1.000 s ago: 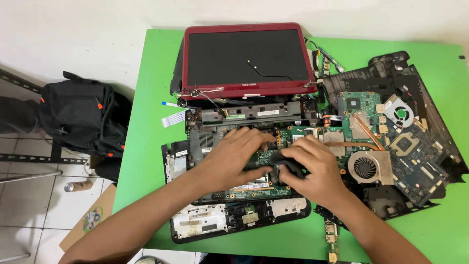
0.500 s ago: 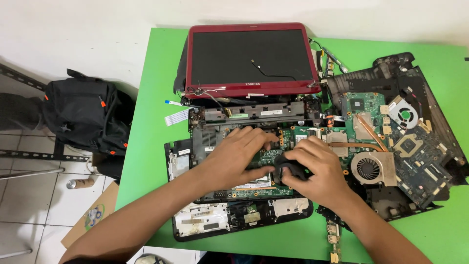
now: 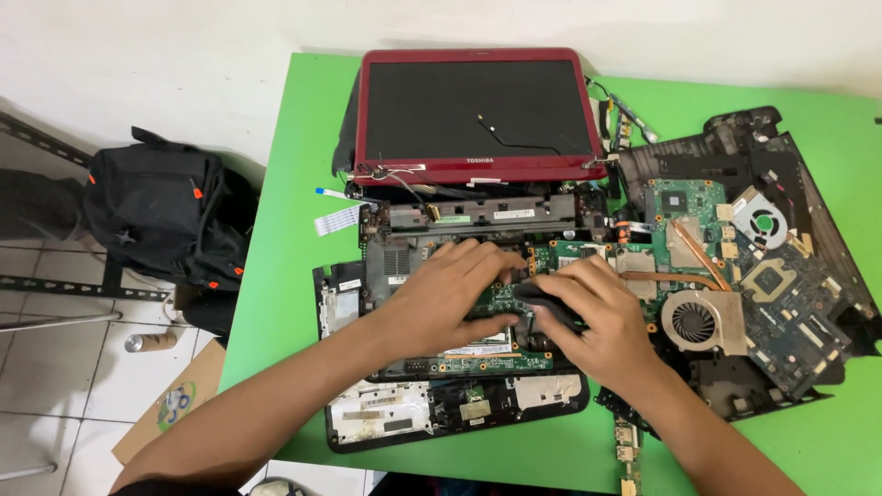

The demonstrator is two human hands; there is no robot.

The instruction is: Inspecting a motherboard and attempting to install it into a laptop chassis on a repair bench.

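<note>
While the left hand (image 3: 450,294) presses flat and open to steady the green circuit board (image 3: 501,303), the right hand (image 3: 588,317) grips a black part (image 3: 542,298) on it.

A dark, unlit rectangular screen in a glossy red plastic frame (image 3: 476,110) lies flat at the far edge of the green table, a thin black cable across its glass. Small white rectangular stickers (image 3: 342,286) sit on the black laptop shell at the left. On the floor, a flat brown cardboard piece carries a round green-and-blue printed label (image 3: 175,405).
</note>
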